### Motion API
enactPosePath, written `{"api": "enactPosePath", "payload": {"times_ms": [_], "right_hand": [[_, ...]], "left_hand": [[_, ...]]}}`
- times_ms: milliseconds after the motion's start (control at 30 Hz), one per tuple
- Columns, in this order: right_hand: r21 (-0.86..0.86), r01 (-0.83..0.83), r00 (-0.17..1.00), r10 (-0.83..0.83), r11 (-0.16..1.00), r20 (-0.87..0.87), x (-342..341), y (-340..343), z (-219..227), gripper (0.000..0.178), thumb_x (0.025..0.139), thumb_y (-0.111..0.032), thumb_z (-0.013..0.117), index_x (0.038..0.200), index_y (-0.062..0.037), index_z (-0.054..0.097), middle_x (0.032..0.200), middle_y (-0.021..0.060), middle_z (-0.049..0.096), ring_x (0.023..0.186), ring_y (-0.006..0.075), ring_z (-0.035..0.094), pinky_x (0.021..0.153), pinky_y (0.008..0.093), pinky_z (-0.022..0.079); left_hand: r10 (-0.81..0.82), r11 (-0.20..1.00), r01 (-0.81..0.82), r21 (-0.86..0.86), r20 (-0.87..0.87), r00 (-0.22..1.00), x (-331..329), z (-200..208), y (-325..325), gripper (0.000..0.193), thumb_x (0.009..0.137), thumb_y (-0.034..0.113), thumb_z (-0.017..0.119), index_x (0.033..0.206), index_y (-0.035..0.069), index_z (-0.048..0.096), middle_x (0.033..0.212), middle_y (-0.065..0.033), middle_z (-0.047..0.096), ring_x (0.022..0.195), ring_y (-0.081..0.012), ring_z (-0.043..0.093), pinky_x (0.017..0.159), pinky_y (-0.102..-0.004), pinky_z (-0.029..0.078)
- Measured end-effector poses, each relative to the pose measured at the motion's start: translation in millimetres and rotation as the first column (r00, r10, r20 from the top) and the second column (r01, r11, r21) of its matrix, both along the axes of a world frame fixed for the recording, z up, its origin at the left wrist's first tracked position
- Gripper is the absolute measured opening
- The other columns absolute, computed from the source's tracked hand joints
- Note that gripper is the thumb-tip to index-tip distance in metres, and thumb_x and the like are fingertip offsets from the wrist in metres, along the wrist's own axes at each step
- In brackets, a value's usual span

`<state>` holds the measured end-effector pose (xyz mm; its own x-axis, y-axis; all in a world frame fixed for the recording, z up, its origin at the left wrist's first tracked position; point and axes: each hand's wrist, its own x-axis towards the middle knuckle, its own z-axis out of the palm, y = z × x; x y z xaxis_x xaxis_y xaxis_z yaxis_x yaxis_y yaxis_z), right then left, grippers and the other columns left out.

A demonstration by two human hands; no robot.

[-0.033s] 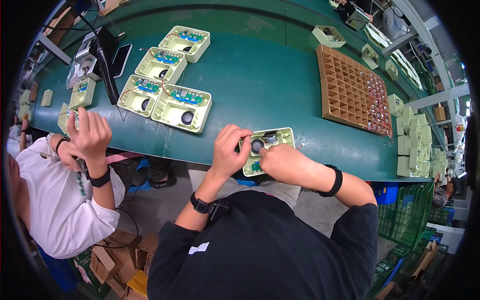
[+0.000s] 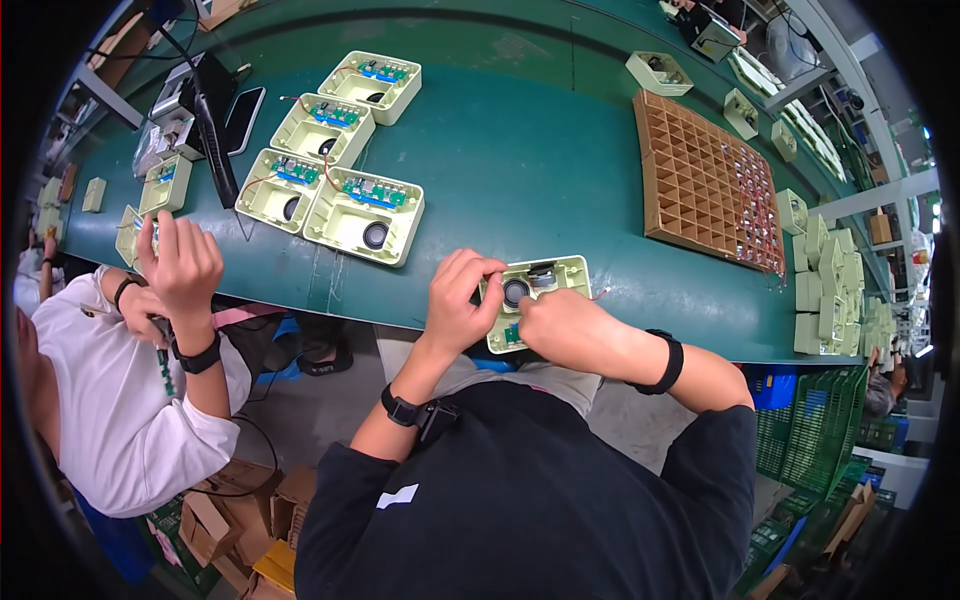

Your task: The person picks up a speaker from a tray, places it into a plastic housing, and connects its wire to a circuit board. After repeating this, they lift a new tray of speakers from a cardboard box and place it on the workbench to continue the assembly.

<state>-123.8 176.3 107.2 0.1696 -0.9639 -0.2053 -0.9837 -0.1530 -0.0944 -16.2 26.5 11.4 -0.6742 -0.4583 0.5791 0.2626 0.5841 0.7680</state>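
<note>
A pale green plastic casing (image 2: 570,268) lies open at the near edge of the green table, in front of me. Inside it sit a round black speaker (image 2: 515,293), a dark part with a silvery disc (image 2: 541,276) and a piece of green circuit board (image 2: 513,333). My left hand (image 2: 466,305) is closed at the casing's left wall, thumb and forefinger on the rim. Over its right near part my right hand (image 2: 572,328) is curled, fingertips down inside. Whatever those fingers pinch is hidden. A thin red wire (image 2: 600,294) pokes out on the right.
Several similar casings (image 2: 365,222) with boards and speakers stand at the left. A brown gridded tray (image 2: 690,175) holds small wired parts at the right, near stacked casings (image 2: 830,285). At my left, a co-worker's raised hand (image 2: 183,262) is close to the table edge.
My hands and the casing look the same. The co-worker's fingers at the left have shifted very slightly.
</note>
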Motion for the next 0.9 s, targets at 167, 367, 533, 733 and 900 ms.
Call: {"api": "enactPosePath", "payload": {"times_ms": [167, 367, 533, 733, 900], "right_hand": [[0.103, -0.078, 0.995, 0.084, 0.992, -0.046, 18.5, -18.6, 8.9, 0.005, 0.073, -0.008, 0.069, 0.069, -0.0061, 0.072, 0.073, 0.0113, 0.067, 0.066, 0.0250, 0.072, 0.056, 0.0378, 0.055], [0.055, -0.086, 0.966, 0.096, 0.995, -0.241, 9.6, -14.7, -14.0, 0.005, 0.076, -0.011, 0.070, 0.073, -0.0119, 0.074, 0.078, 0.0074, 0.069, 0.068, 0.0202, 0.072, 0.056, 0.0333, 0.054], [0.005, -0.089, 0.989, 0.089, 0.996, -0.119, -2.1, -10.9, -9.1, 0.003, 0.076, -0.008, 0.070, 0.078, -0.0066, 0.072, 0.087, 0.0093, 0.069, 0.080, 0.0233, 0.073, 0.063, 0.0351, 0.056], [-0.257, 0.399, 0.867, -0.271, 0.880, 0.418, -21.3, 41.1, -0.7, 0.040, 0.068, -0.022, 0.084, 0.099, -0.0008, 0.071, 0.104, 0.0128, 0.070, 0.102, 0.0320, 0.068, 0.084, 0.0414, 0.055], [-0.278, 0.728, 0.594, -0.373, 0.627, 0.713, -20.9, 70.4, -37.6, 0.105, 0.054, -0.038, 0.099, 0.143, -0.0040, 0.054, 0.150, 0.0182, 0.050, 0.141, 0.0352, 0.048, 0.113, 0.0466, 0.042]], "left_hand": [[0.045, 0.996, -0.049, -0.076, -0.050, 0.998, 6.7, -8.9, -5.3, 0.012, 0.083, -0.002, 0.071, 0.094, 0.003, 0.069, 0.084, -0.0121, 0.064, 0.074, -0.0294, 0.061, 0.064, -0.0389, 0.047], [-0.019, 1.000, 0.020, 0.013, -0.023, 1.000, 0.2, -9.8, 1.0, 0.012, 0.082, 0.001, 0.069, 0.094, 0.003, 0.068, 0.084, -0.0125, 0.062, 0.078, -0.0318, 0.061, 0.072, -0.0409, 0.048], [0.020, 0.999, -0.018, 0.034, -0.055, 0.998, 1.2, -10.6, 2.3, 0.012, 0.082, 0.002, 0.070, 0.094, 0.004, 0.068, 0.083, -0.0103, 0.060, 0.079, -0.0303, 0.059, 0.073, -0.0387, 0.047], [-0.100, 0.956, 0.141, -0.259, 0.165, 0.981, -10.3, 30.4, 4.7, 0.013, 0.082, 0.009, 0.073, 0.094, 0.007, 0.070, 0.101, -0.0084, 0.060, 0.095, -0.0300, 0.057, 0.081, -0.0421, 0.046], [-0.176, 0.864, 0.355, -0.358, 0.444, 0.878, -33.0, 31.6, 19.3, 0.023, 0.080, 0.016, 0.075, 0.101, 0.009, 0.069, 0.111, -0.0090, 0.059, 0.105, -0.0320, 0.057, 0.087, -0.0467, 0.046]]}}
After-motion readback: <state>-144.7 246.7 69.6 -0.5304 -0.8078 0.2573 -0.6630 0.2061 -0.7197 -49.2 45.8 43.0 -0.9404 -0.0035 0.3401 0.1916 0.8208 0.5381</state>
